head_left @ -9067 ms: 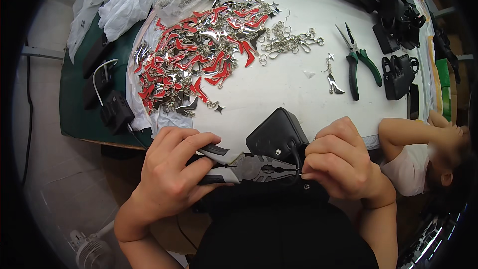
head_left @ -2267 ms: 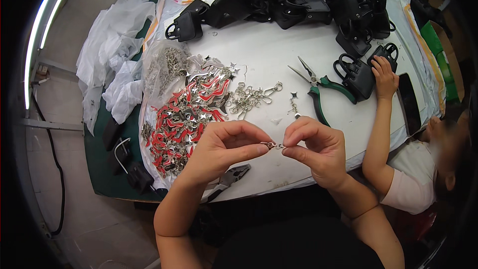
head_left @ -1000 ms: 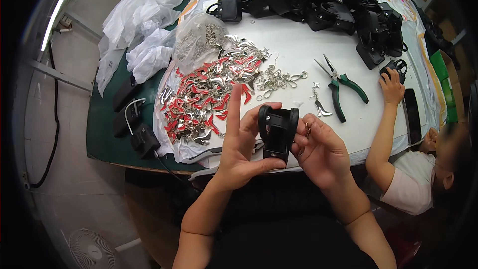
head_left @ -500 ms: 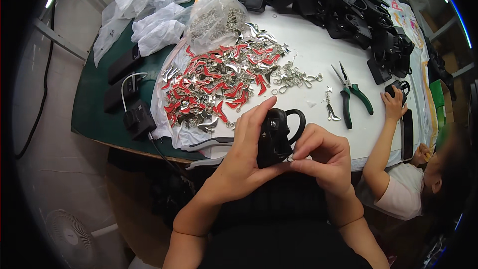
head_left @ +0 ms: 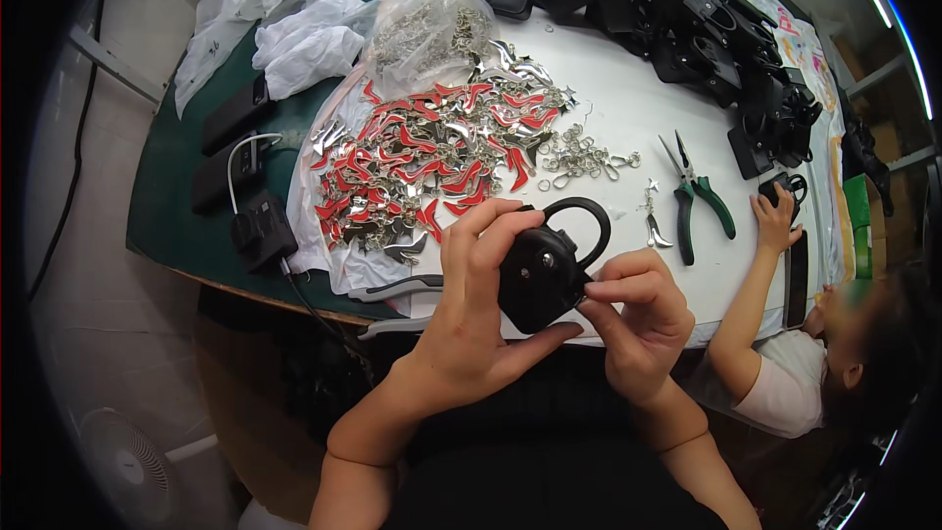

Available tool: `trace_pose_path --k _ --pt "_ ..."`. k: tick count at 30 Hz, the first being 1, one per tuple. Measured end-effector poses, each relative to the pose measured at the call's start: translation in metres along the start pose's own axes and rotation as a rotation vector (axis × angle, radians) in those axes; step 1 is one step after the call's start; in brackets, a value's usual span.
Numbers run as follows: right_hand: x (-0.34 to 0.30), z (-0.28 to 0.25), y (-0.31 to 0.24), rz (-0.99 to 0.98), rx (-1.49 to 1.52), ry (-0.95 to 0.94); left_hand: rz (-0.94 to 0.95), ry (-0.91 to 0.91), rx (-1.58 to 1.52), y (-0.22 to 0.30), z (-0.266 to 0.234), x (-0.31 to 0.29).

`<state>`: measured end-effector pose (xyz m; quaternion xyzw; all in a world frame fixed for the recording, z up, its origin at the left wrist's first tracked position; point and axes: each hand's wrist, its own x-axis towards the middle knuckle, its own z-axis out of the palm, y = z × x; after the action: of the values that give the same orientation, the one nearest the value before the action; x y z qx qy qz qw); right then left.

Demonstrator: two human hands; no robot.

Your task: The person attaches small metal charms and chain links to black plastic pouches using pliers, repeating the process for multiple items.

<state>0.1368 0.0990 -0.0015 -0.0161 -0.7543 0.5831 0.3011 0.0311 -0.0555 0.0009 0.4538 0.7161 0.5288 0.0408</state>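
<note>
Miniature black handbag: the handbag is off the table, at its near edge, tilted, handle loop rising away from the body and to the right.
Left hand: this hand grasps the handbag from the left, thumb below, fingers over the far side.
Right hand: nearer the handbag's right edge, this hand has thumb and forefinger pinched together there; what sits between them is too small to tell.
Table edge: grey-handled pliers lie at the table edge, partly behind the left hand.
Room ahead: white tabletop shows beyond the right hand, with a silver shoe charm and green-handled needle-nose pliers on it.
Crowded side: red and silver shoe charms pile up beyond the left hand.
Far right: a heap of black handbags; nearer, another person's hand touches one bag.
</note>
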Motion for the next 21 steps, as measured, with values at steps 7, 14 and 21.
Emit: trace_pose_path --k 7,14,21 --pt "0.003 -0.004 0.006 0.108 0.167 0.123 0.048 0.131 -0.160 -0.009 0.002 -0.010" --pt "0.022 -0.022 -0.004 -0.278 -0.538 -0.269 -0.053 0.085 -0.058 -0.009 -0.015 -0.015" --pt "0.003 -0.027 0.006 -0.251 -0.402 -0.060 -0.126 -0.237 0.565 -0.020 -0.050 -0.043"
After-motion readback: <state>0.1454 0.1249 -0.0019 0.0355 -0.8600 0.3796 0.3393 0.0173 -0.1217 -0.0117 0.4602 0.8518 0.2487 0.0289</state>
